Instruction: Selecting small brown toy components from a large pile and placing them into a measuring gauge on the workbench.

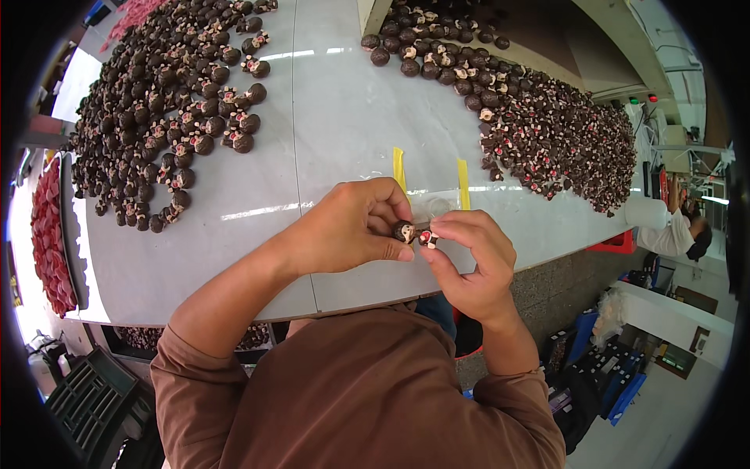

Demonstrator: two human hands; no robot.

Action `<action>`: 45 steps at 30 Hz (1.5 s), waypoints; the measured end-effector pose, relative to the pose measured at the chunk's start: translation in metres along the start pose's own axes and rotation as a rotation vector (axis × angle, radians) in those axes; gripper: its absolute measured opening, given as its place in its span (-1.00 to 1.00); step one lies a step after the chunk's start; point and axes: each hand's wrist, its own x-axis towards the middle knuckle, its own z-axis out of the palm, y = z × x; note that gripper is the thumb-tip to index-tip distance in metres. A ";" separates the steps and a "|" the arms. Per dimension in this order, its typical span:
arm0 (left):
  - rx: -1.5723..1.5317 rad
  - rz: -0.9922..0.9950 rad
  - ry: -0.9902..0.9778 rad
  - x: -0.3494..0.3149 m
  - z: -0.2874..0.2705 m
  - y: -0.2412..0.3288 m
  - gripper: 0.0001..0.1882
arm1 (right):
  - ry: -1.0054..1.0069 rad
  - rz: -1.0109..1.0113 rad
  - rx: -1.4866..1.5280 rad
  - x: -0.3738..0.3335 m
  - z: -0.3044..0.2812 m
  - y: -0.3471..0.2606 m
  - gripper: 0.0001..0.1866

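Note:
Close to the table's near edge, my left hand (pixel 344 227) pinches a small figurine head (pixel 404 231) with dark brown hair and a pale face, between thumb and fingers. Facing it, my right hand (pixel 480 266) grips a tiny figurine body (pixel 428 239) in dark, white and red at its fingertips. Head and body are almost end to end; whether they touch I cannot tell. Just beyond my fingers, a clear plastic piece (pixel 435 205) lies on the table between two yellow tape strips (pixel 399 168).
A broad heap of figurines with heads and bodies (pixel 148 117) covers the far left of the grey table (pixel 344 102). Loose brown heads (pixel 445 59) and small dark bodies (pixel 570 137) spread at the far right. Red pieces (pixel 53 234) fill a tray at left. Another person (pixel 678 238) is at right.

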 end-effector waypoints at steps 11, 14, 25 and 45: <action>0.025 0.006 0.009 0.000 0.000 -0.001 -0.61 | 0.024 -0.039 -0.051 0.003 0.001 -0.002 -0.66; 0.016 0.049 0.019 0.000 0.002 -0.003 -0.61 | -0.040 -0.019 -0.056 0.002 -0.003 -0.001 -0.68; 0.531 0.500 0.079 -0.003 0.016 -0.005 -0.40 | -0.065 0.211 0.263 -0.016 -0.005 0.007 -0.61; 0.984 0.782 0.488 0.002 0.010 -0.008 -0.61 | 0.295 0.408 0.179 -0.055 -0.049 0.044 -0.86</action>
